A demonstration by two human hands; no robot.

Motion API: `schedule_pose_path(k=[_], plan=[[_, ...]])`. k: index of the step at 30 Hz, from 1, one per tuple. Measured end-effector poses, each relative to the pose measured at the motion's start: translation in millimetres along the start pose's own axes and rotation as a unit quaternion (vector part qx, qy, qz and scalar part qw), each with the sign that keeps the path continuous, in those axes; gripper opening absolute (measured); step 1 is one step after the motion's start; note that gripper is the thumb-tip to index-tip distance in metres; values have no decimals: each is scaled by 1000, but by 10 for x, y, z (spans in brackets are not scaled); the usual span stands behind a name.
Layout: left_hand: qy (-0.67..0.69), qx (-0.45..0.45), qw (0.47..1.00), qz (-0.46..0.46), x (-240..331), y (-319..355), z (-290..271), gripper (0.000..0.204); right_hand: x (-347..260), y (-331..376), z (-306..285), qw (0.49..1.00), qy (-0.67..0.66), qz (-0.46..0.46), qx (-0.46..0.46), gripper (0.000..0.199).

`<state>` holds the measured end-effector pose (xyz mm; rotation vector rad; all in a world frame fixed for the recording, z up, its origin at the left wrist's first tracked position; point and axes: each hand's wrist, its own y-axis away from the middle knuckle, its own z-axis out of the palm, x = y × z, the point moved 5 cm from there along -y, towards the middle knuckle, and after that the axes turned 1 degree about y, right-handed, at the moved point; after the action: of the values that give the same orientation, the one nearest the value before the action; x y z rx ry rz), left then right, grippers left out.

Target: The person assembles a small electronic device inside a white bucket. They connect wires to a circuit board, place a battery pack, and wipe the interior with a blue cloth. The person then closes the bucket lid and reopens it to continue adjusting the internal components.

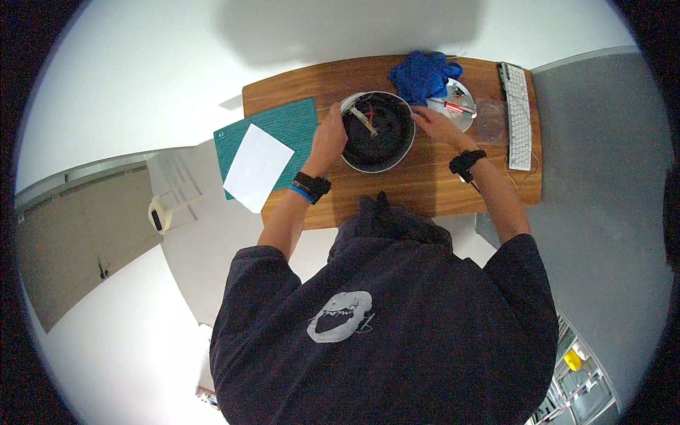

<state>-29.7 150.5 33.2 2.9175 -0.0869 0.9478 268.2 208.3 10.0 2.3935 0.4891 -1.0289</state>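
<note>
A round housing [379,152] with a dark inside and a pale rim stands on the wooden table in front of me. Within it lies a narrow pale strip [363,119] with red wires beside it; its exact kind I cannot make out. My left hand [331,136] grips the housing's left side, thumb near the rim. On the opposite side, my right hand [435,126] holds the upper right rim, its fingertips partly hidden. Just beyond that hand, a red-and-white-handled screwdriver [454,107] rests on a pale round plate [464,125] with small dark parts.
A bunched blue cloth [423,76] lies at the table's far edge. On the right are a clear plastic container [491,120] and a white keyboard [520,120]. To the left, white paper [258,167] overlaps a green cutting mat [301,122] that overhangs the wooden table [432,188].
</note>
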Motion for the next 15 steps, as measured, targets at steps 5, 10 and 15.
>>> schedule_pose_path(k=[5,10,15], plan=[[-6,15,999,-32,-80,-39,-61,35,646,384,230,991,111,74,-23,48],[-8,-26,993,-119,-437,-126,-153,27,1078,861,204,933,253,252,-32,49],[-18,4,993,-121,-869,-69,-27,30,1188,1107,163,884,416,199,-79,58]])
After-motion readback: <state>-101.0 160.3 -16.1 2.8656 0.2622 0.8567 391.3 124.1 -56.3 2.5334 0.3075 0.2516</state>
